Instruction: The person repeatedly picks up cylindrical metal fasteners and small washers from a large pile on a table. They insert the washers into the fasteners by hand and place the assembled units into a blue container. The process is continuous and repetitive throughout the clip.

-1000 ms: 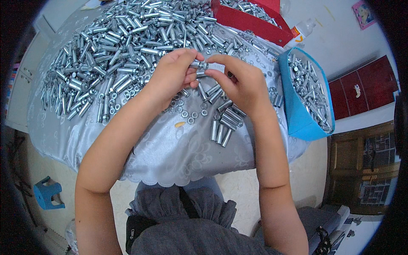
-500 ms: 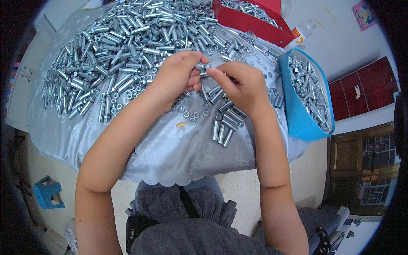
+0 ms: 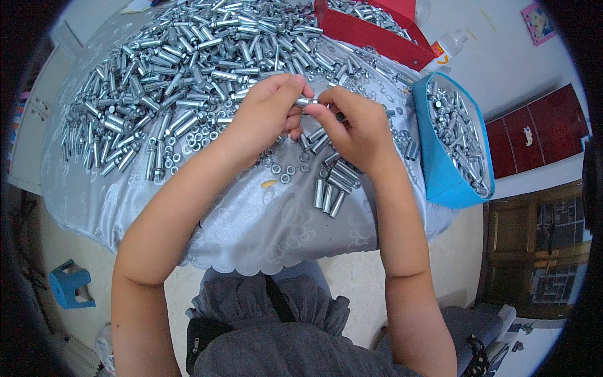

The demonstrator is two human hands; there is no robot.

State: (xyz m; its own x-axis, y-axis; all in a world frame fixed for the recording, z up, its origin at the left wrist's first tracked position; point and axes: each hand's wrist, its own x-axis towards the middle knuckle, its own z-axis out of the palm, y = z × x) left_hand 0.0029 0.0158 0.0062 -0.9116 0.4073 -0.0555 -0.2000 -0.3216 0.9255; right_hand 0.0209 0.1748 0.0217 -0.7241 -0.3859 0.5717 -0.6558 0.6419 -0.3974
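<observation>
My left hand and my right hand meet above a table covered in a silvery cloth. Together they pinch one small metal sleeve bolt between the fingertips. A big heap of the same silver bolts spreads over the far left of the cloth. Under my hands lie loose nuts and washers, and a short row of bolts lies just below my right hand.
A blue bin holding several bolts stands at the right table edge. A red box with more bolts sits at the back, a plastic bottle beside it. A small blue stool is on the floor at lower left.
Both hands stay together over the same spot; the fingers have shifted slightly around the bolt. Nothing else has moved.
</observation>
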